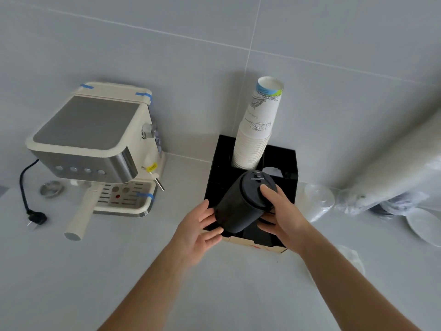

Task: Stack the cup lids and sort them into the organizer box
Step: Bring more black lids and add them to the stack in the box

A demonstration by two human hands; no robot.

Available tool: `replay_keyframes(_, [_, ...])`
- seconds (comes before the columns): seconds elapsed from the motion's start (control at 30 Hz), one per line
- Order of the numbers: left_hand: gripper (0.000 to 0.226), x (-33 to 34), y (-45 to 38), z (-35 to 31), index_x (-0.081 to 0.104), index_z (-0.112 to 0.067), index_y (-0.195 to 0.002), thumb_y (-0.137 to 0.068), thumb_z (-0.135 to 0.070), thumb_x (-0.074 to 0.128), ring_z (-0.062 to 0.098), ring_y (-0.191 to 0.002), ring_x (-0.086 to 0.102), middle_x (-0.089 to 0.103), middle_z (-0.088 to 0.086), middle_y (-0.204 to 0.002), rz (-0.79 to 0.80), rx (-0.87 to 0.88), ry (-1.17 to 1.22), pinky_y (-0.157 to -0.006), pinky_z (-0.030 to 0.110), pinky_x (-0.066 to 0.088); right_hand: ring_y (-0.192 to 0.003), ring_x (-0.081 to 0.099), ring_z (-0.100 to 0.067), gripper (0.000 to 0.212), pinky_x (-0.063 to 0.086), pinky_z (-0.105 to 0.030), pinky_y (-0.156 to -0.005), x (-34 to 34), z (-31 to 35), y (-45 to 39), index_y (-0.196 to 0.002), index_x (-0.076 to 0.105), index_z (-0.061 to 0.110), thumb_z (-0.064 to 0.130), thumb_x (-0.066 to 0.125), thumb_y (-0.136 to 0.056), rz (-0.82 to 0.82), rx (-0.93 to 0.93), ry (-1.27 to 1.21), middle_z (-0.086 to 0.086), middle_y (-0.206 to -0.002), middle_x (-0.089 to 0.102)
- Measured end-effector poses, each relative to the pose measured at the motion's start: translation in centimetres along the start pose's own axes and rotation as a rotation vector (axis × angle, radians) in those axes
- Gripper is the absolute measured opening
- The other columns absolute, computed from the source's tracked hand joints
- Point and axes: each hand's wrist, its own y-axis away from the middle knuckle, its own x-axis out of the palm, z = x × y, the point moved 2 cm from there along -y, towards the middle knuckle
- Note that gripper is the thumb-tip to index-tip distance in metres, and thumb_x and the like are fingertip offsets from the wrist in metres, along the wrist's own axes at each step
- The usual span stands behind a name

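Power plug (35,217) with black cord: lying on the desk (143,271), far to the left of the left hand.

Metal filter basket (52,188): sitting on the desk just in front of the machine's left corner.

Espresso machine (95,144): cream and steel, blue tape strips showing on its lid and drip tray, standing well left of both hands. Its portafilter handle (77,217) is angling out over the desk toward the camera.

Left hand (198,231): fingers straight and spread, pressing flat against the lower left side of the lid stack, not curling round it.

Stack of black cup lids (241,203): being held tilted between the two hands, its top leaning away and to the right, hanging over the front compartments of the organizer box. Whether its bottom end is touching the box cannot be told.

Organizer box (290,161): black, divided, standing directly behind and under the hands, with a cardboard-coloured edge showing at its front.

Stack of paper cups (259,123): white, printed, standing upside down in the rear left compartment, beyond the hands and leaning right.

Right hand (284,219): fingers wrapping round the right side of the lid stack, with one finger lying over the top lid's rim.

Clear plastic lids in wrapping (319,199): lying on the desk just right of the right hand.

White plates (422,225): resting far right, at the frame's edge.
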Motion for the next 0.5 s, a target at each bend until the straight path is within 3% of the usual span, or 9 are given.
replay_keyframes(0.23, [0.060,0.2,-1.7,-0.8,0.046,-0.004,-0.142,-0.095,-0.041,0.055,0.030,-0.134,0.047,0.050,0.016,-0.145,-0.005,-0.005,-0.003,-0.114,0.041,0.037,-0.118,0.059,-0.024,0.043,0.043,-0.049,-0.109,1.5,0.1,-1.8,-0.136,0.048,0.040,0.049,0.055,-0.095,-0.044,0.058,0.039,0.006,-0.130,0.061])
replay_keyframes(0.5, [0.070,0.4,-2.7,-1.6,0.031,-0.018,-0.152,-0.095,-0.055,0.046,0.017,-0.147,0.027,0.034,0.000,-0.158,0.039,0.034,-0.126,-0.121,0.039,0.022,-0.116,0.059,-0.024,0.047,0.042,-0.048,-0.109,3.2,-0.2,-4.5,-0.138,0.046,0.037,0.049,0.057,-0.094,-0.050,0.115,0.050,0.006,-0.129,0.060])
